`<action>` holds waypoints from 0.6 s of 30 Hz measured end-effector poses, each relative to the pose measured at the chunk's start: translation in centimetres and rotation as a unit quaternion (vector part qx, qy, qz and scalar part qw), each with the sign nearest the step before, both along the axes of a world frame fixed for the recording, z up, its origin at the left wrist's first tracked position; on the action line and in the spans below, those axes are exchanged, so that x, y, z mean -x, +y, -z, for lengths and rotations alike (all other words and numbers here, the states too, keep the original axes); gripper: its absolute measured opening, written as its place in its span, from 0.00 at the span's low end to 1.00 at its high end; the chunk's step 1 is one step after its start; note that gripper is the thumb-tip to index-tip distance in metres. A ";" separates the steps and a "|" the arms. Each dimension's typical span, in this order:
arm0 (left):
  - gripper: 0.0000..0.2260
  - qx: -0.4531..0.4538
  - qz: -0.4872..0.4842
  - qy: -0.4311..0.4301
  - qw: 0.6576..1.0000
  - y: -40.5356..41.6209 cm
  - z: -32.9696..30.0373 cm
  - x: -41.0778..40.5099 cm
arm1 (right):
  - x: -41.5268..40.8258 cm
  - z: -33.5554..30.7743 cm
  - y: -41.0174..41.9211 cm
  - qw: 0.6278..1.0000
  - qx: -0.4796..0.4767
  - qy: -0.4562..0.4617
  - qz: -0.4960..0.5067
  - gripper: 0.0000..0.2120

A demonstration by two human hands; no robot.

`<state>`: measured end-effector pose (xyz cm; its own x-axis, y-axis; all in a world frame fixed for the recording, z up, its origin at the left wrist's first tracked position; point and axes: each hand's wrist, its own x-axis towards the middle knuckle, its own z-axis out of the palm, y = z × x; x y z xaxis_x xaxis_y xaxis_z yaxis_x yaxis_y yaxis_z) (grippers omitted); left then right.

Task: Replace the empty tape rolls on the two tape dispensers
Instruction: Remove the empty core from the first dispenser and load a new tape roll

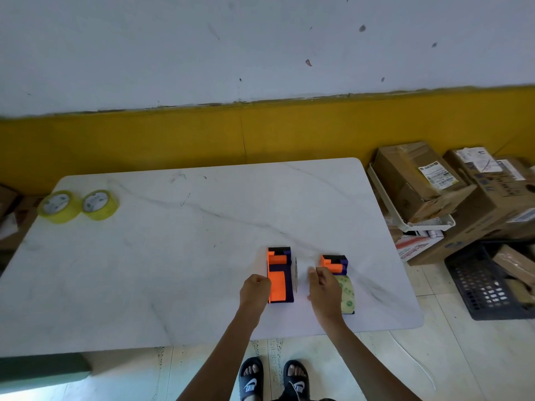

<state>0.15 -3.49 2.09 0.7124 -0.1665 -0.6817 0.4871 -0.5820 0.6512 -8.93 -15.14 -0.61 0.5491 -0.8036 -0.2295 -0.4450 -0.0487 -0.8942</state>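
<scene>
Standing at the near edge of the white marble-patterned table (173,270), the person had both hands down among the two orange-and-purple tape dispensers, which sat side by side close to that edge, presumably set there so each could be worked within easy reach. The left hand (256,290) was curled into a loose fist against the left flank of the left dispenser (279,274), seemingly bracing it; whether it actually gripped anything could not be told. The right hand (322,290) lay just beside the right dispenser (334,263), fingers bent and touching the pale, nearly spent roll (346,293) mounted at its near end, probably to work that roll off. A thin grey disc-like edge stood upright between the two dispensers, touching the left one; it may have been an empty core, but that was too slim to confirm. The two fresh yellow tape rolls (78,205) lay flat, just beside each other, at the table's far left corner, well apart from the dispensers, waiting as replacements. Each dispenser looked blocky, bright orange over dark purple.
</scene>
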 end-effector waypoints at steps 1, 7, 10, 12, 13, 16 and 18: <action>0.08 -0.005 0.004 -0.011 1.000 0.0 -0.2 0.0 | 0.0 -0.2 0.0 1.000 -0.001 -0.002 0.000 0.15; 0.09 0.047 0.070 -0.099 0.992 -1.0 -2.7 -0.5 | -1.3 -2.1 0.4 0.999 0.003 -0.048 -0.022 0.17; 0.11 0.108 0.107 -0.153 0.976 -1.4 -4.2 -1.0 | -3.2 -4.2 0.9 0.997 0.000 -0.067 -0.046 0.16; 0.08 0.111 0.096 -0.180 0.973 -1.2 -4.9 -1.5 | -4.3 -5.0 1.3 0.995 -0.005 -0.078 -0.056 0.16; 0.06 0.107 0.087 -0.193 0.971 -0.8 -5.3 -1.8 | -4.8 -5.4 1.5 0.994 -0.009 -0.084 -0.068 0.17; 0.07 0.093 0.055 -0.224 0.969 0.6 -5.9 -2.4 | -5.8 -6.2 2.4 0.990 -0.018 -0.084 -0.109 0.16; 0.09 0.076 0.043 -0.239 0.967 1.7 -6.5 -2.7 | -6.3 -6.8 3.2 0.987 -0.026 -0.086 -0.136 0.16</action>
<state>2.88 -1.81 8.59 0.9191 -0.3109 -0.2419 0.0643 -0.4873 0.8708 -2.59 -11.95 6.19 0.7771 -0.6109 -0.1512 -0.2631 -0.0970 -0.9599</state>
